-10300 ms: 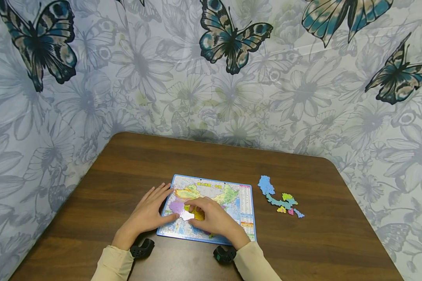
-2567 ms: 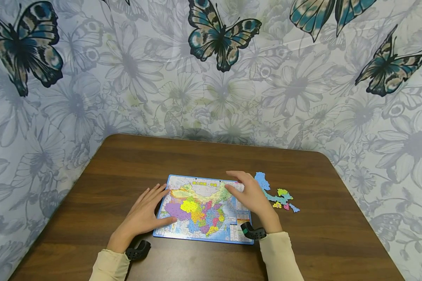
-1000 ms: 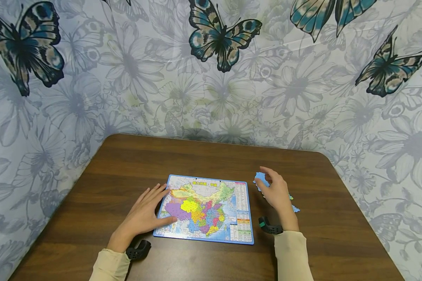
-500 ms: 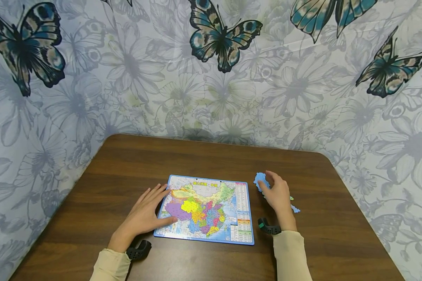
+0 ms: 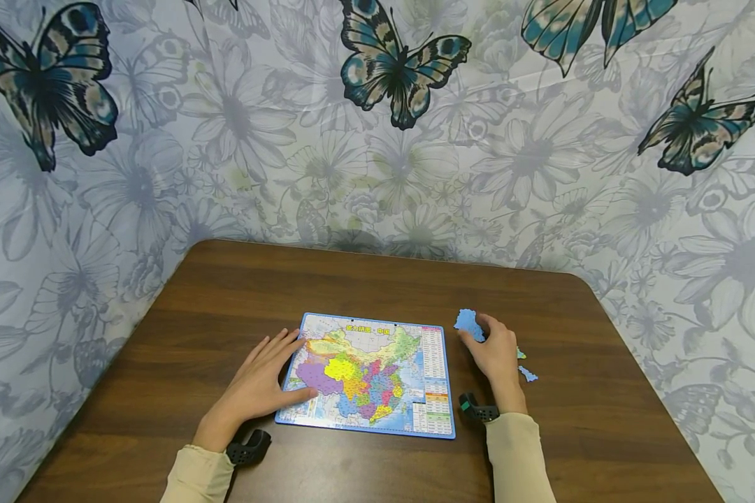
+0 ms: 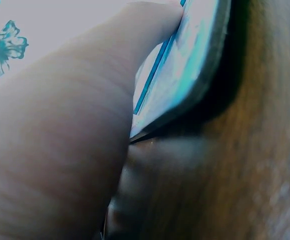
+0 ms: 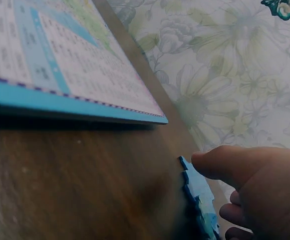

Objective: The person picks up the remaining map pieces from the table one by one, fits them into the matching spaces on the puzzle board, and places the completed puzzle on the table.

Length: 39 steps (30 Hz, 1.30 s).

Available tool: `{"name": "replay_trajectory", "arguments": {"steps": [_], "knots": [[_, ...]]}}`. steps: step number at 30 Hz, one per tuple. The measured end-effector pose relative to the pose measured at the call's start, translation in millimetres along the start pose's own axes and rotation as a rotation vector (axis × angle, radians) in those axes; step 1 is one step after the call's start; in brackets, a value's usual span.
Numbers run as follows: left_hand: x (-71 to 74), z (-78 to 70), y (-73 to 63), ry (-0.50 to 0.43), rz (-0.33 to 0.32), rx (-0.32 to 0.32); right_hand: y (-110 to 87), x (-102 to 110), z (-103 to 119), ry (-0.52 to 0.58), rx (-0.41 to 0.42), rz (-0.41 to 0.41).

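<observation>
In the head view my left hand [image 5: 256, 383] lies with spread fingers on the left edge of the map puzzle board [image 5: 436, 423]. Its thumb reaches over the lower left of the board. Beside the board on the right, my right hand [image 5: 495, 355] pinches a blue puzzle piece [image 5: 468, 321] by its edges, thumb on the left and index finger on the right. In the right wrist view the thumb tip meets the edge of that piece [image 7: 198, 182], and the other fingers are curled. The hand hides the teal piece and other small pieces behind it.
A small blue piece [image 5: 528, 374] and the tip of a green one [image 5: 521, 353] show right of the right wrist. The brown wooden table [image 5: 277, 279] ends at a wall cloth [image 5: 528, 161] printed with flowers and butterflies. Black bands [image 5: 249, 447] sit on both wrists.
The right hand has left the board, where it set pieces earlier, and gone right to the loose pieces. In the last second it has lowered slightly onto the blue piece. The left hand stays put.
</observation>
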<state>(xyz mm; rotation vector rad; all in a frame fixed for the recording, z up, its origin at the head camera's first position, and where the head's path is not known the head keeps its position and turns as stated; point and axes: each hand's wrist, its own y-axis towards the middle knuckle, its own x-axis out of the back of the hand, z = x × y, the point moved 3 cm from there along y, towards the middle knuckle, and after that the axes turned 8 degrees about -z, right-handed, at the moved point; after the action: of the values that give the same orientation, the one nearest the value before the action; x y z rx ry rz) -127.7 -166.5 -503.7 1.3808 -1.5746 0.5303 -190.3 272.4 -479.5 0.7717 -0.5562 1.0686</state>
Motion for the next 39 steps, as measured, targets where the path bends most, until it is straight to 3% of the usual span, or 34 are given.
{"name": "replay_trajectory", "arguments": {"steps": [9,39], "knots": [[-0.8,0.6,-0.1,-0.005,-0.001,-0.001,-1.2,-4.0,-3.0,-0.037,-0.032,0.004],[0.3,-0.3,-0.3,-0.009,-0.006,-0.008,-3.9,-6.7,-3.6,0.007,-0.058,-0.042]]}}
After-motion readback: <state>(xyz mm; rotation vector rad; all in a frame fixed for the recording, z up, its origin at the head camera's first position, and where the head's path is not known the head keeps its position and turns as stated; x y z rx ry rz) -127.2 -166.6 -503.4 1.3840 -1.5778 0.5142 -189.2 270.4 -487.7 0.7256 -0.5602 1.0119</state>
